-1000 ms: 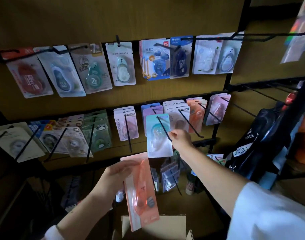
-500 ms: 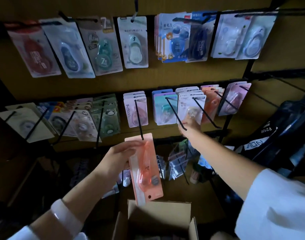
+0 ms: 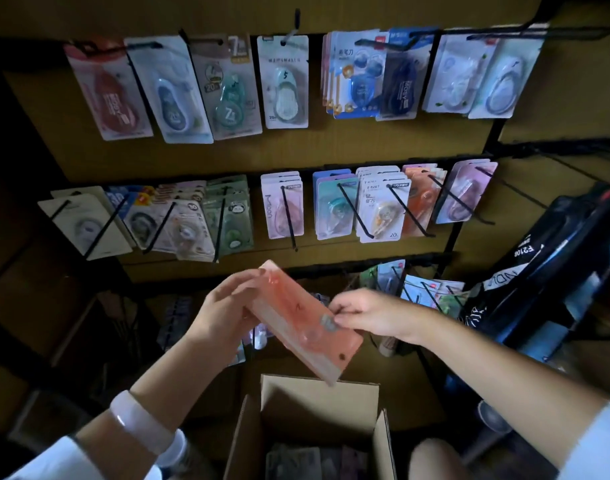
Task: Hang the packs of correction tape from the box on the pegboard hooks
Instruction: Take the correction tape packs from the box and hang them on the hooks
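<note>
The left hand [image 3: 224, 311] grips the upper end of an orange stack of packs [image 3: 305, 322], fingers curled round its edge. The right hand [image 3: 373, 315] seemingly pinches its middle. Above the open box [image 3: 317, 420], the stack slants, hang-hole end lower right.

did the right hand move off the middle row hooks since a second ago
Yes. The right hand has come down and left from the middle-row hooks to the orange pack, which the left hand holds above the box.

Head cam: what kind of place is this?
Likely a stationery shop's display wall: rows of carded correction tape packs on pegboard hooks, and an open restock box below.
</note>
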Demonstrator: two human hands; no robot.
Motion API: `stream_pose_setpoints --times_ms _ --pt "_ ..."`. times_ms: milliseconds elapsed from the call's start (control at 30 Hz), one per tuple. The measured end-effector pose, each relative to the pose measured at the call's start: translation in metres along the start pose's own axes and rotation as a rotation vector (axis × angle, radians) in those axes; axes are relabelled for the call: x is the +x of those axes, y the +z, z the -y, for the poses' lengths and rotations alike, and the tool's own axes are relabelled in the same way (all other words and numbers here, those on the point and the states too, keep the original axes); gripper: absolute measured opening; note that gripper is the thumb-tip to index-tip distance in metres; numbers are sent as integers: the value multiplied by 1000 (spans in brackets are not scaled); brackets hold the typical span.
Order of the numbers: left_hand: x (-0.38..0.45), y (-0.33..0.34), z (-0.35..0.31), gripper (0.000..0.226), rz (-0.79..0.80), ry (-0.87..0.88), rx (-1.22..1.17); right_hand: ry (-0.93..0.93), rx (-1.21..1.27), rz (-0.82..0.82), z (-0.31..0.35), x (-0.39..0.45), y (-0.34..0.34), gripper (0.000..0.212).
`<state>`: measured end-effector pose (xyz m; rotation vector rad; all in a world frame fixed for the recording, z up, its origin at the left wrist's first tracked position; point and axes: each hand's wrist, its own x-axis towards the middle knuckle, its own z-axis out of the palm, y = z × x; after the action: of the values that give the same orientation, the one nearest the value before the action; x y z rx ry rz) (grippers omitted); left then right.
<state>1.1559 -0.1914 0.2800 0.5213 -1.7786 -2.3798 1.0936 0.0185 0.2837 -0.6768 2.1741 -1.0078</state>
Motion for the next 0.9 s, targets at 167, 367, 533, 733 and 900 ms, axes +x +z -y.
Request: stream_pose_setpoints --times_ms 167,367,533,733,900 --pt "-6 -4 -11 30 17 245 448 -228 -564 -109 22 -13 -25 26" --pt "-24 31 14 6 554 105 857 -437 -796 -84 57 -27 -31 21" --pt "-31 53 26 24 353 210 671 -355 -324 -430 41 -48 -42 36" --pt "-36 88 29 22 241 101 253 -112 84 -459 -12 -75 -31 19" --pt "-41 130 37 21 343 186 333 -81 251 -598 -45 -84 -36 18"
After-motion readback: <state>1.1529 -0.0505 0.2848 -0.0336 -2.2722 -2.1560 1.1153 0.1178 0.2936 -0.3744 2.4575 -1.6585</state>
